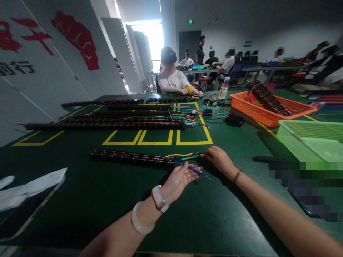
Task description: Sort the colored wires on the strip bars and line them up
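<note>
A short bundle of dark, brown-wrapped rods (pixel 131 157) lies crosswise on the green table, with yellow, green and blue wires coming out of its right end. My left hand (pixel 178 180) is palm up below that end, its fingers stretched out. The blue wire (pixel 197 171) runs across these fingers, by the thumb tip, and its bare tip points right. My right hand (pixel 218 160) is closed, with fingertips pinched at the end of the green wire (pixel 190 157). Just above, the yellow wire (pixel 180 155) with a red tip lies loose.
Longer rod bundles (pixel 107 125) with coloured wires lie behind, over yellow tape outlines (pixel 194 143). To the right stand an orange basket (pixel 270 119) holding a bundle and a green basket (pixel 308 142). A bottle (pixel 224 88) is upright. Across the table sits a person (pixel 171 78).
</note>
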A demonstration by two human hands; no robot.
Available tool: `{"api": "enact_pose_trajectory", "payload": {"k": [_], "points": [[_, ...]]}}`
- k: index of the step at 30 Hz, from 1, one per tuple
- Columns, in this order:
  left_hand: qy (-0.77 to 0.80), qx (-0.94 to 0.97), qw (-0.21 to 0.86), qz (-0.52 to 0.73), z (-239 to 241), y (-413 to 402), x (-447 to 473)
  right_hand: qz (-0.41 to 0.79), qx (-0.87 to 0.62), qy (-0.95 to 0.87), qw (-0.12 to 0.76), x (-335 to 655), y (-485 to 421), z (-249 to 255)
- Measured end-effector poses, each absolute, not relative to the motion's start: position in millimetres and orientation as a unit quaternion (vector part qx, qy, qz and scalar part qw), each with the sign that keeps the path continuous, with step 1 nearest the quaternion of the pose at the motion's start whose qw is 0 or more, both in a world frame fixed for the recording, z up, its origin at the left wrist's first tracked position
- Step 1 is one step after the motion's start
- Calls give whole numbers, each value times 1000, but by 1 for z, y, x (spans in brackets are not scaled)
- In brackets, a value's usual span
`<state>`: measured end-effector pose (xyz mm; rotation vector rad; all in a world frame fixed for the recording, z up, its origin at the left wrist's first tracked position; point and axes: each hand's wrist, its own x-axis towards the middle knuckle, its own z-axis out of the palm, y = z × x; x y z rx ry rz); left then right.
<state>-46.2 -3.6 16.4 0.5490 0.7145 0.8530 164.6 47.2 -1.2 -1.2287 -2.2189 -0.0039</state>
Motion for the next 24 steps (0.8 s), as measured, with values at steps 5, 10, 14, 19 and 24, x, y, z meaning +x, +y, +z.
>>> {"api": "enact_pose_trajectory", "payload": {"k": [5,10,14,19,24], "points": [[342,259,804,413,19,-5,-45,-34,-478,-838,261,161,53,-4],[337,268,800,417,18,-5,-46,-27,-501,-830,244,160,53,-8],[339,263,802,416,16,-4,-45,27,-505,-825,252,160,51,-9],[336,258,805,415,15,-3,-45,33,-483,-841,243,161,48,-8],[328,260,809,411,18,-3,-46,23,-462,-836,296,166,36,3]]}}
